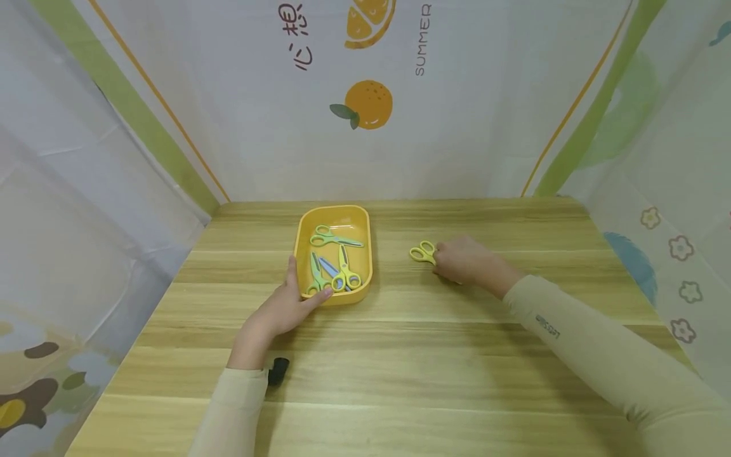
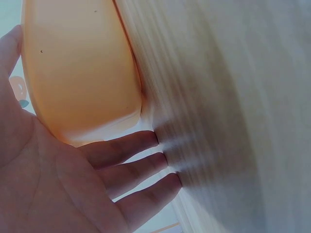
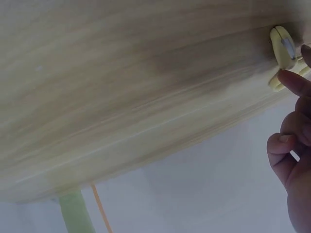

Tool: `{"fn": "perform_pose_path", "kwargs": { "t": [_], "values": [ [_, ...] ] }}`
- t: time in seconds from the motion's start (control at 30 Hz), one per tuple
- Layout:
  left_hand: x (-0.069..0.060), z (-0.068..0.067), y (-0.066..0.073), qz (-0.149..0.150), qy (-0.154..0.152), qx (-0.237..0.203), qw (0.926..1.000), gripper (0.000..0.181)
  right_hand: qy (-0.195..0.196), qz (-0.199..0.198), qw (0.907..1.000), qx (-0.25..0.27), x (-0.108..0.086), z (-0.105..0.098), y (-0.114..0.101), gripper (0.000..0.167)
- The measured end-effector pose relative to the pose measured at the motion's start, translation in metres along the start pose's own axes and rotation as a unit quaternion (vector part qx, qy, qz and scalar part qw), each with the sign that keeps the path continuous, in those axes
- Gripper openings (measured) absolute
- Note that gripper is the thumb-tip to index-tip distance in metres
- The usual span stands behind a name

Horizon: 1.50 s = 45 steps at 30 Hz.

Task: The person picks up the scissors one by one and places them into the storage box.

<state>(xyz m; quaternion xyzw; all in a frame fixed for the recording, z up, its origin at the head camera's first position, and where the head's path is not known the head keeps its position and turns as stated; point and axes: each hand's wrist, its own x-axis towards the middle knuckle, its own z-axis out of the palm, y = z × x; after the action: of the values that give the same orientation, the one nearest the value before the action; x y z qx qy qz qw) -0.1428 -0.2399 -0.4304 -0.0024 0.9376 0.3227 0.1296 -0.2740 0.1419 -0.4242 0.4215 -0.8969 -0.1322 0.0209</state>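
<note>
My left hand holds the near left corner of a yellow plastic tray, thumb over the rim. In the left wrist view three fingers reach past the tray's outer wall to the tabletop. Inside the tray lie green scissors near the far end, green scissors at left, yellow-handled scissors and a partly covered blue pair. Right of the tray, my right hand pinches scissors with yellow handles. Their loops stick out leftward; the blades are hidden by the hand.
The wood-grain table ends at a white printed curtain at the back, with more curtain on both sides. A small black object is beside the left wrist.
</note>
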Motion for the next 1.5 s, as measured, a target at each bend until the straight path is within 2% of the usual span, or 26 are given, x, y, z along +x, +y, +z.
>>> {"fn": "perform_pose_path", "kwargs": {
  "t": [0.1, 0.2, 0.3, 0.4, 0.5, 0.63, 0.8, 1.13, 1.5],
  "values": [
    [0.0, 0.0, 0.001, -0.001, -0.001, -0.002, 1.0, 0.128, -0.005, 0.035, 0.9989, 0.029, 0.002, 0.0, 0.002, 0.038],
    [0.0, -0.001, 0.001, -0.001, -0.001, -0.002, 1.0, 0.129, -0.016, 0.083, 0.9933, 0.078, 0.005, 0.0, 0.004, 0.044],
    [0.0, -0.002, 0.001, -0.003, 0.0, 0.001, 1.0, 0.129, -0.036, 0.125, 0.9837, 0.124, 0.009, 0.001, 0.005, 0.067],
    [-0.001, -0.002, 0.001, -0.003, -0.001, 0.005, 1.0, 0.128, -0.057, 0.149, 0.9751, 0.154, 0.014, 0.004, 0.005, 0.088],
    [-0.001, -0.002, 0.002, -0.005, -0.003, 0.003, 1.0, 0.128, -0.074, 0.166, 0.9679, 0.174, 0.018, 0.007, 0.006, 0.096],
    [-0.001, -0.002, 0.003, -0.004, -0.004, 0.001, 1.0, 0.128, -0.084, 0.172, 0.9644, 0.183, 0.022, 0.006, 0.006, 0.101],
    [-0.002, -0.002, 0.005, 0.0, -0.004, 0.002, 1.0, 0.128, -0.075, 0.171, 0.9643, 0.188, 0.022, 0.004, 0.005, 0.102],
    [-0.002, -0.003, 0.004, 0.005, -0.006, 0.001, 1.0, 0.126, -0.061, 0.165, 0.9653, 0.193, 0.022, 0.007, 0.003, 0.096],
    [0.0, -0.002, 0.002, 0.001, -0.003, 0.002, 1.0, 0.127, -0.07, 0.158, 0.9645, 0.2, 0.024, 0.011, 0.005, 0.087]
  ]
}}
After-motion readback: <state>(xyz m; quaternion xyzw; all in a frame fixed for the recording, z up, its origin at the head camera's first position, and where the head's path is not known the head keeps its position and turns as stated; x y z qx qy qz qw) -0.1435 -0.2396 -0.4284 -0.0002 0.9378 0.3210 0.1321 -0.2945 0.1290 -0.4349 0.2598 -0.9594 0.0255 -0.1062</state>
